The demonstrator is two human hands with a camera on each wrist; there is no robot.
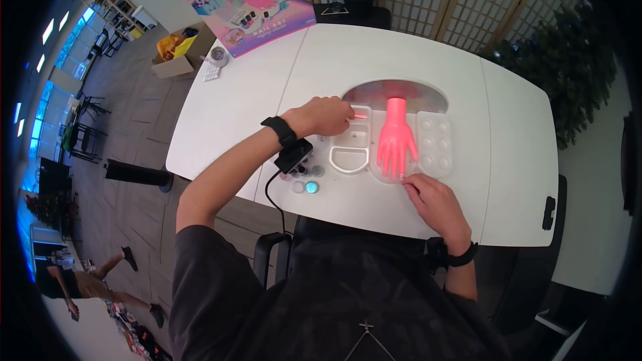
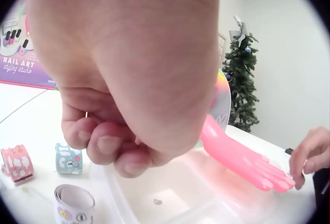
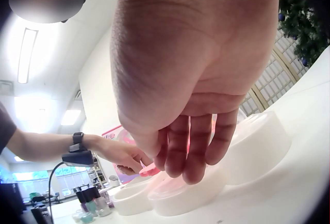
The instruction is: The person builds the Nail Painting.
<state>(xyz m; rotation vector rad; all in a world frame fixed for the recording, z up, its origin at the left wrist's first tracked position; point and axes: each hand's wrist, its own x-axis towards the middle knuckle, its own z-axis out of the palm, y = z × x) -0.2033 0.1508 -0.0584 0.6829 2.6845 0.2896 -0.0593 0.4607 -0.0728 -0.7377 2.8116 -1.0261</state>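
My left hand reaches over the left side of a white compartment tray, its fingers curled in the left wrist view. Pink tweezers stick out from its fingertips above the far compartment, mostly hidden by the hand. A pink model hand lies palm down in the middle of the tray, fingers towards me. At its fingertips is my right hand, thumb and forefinger right by one tip. In the right wrist view its fingers hang fairly straight. A small ring-like bit lies in a compartment.
Left of the tray stand nail polish bottles, small pots such as a turquoise one, and sticker rolls. A round-welled palette forms the tray's right side. Behind is a nail art box. A cable hangs from my left wrist.
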